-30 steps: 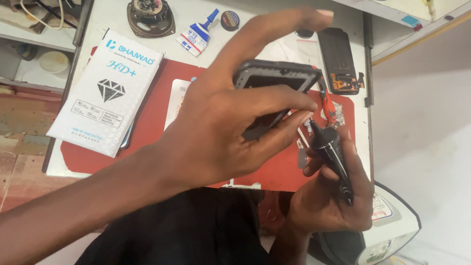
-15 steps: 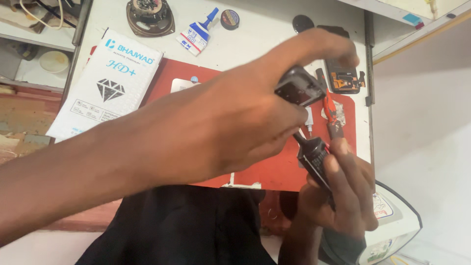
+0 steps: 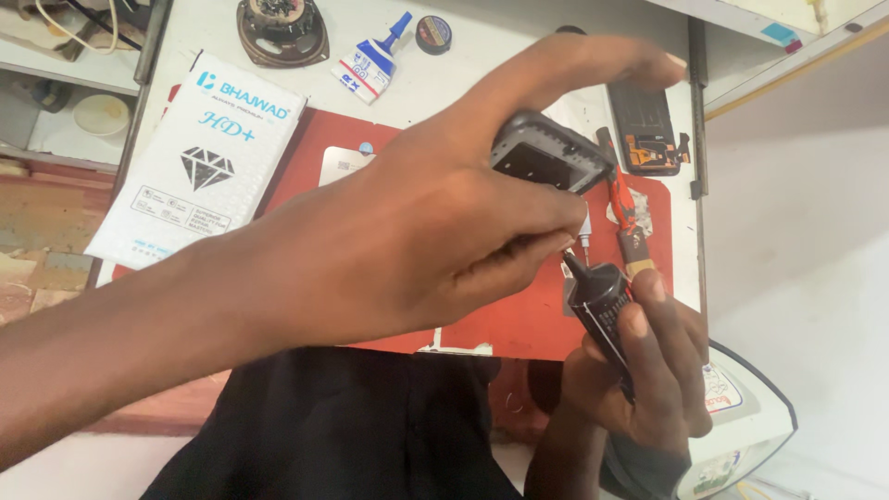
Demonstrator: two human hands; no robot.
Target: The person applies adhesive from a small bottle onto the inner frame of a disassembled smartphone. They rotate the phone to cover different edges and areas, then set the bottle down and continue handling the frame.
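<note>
My left hand (image 3: 444, 222) grips a dark grey phone frame (image 3: 548, 154), held tilted above the red work mat (image 3: 519, 324), index finger stretched out over its top. My right hand (image 3: 648, 370) is wrapped around a black glue tube (image 3: 600, 301). The tube's thin nozzle points up and touches the lower edge of the phone frame, right by my left fingertips. Much of the frame is hidden behind my left hand.
A white padded envelope (image 3: 199, 162) lies at the mat's left. A blue-and-white glue tube (image 3: 372, 60), a small speaker (image 3: 278, 28) and a round black tin (image 3: 432, 33) sit at the back. A dark phone part (image 3: 648, 130) and red-handled tool (image 3: 625, 218) lie at right.
My left hand turned the phone frame from flat to edge-on and brought it lower. My right hand raised the glue tube until its nozzle met the frame's edge.
</note>
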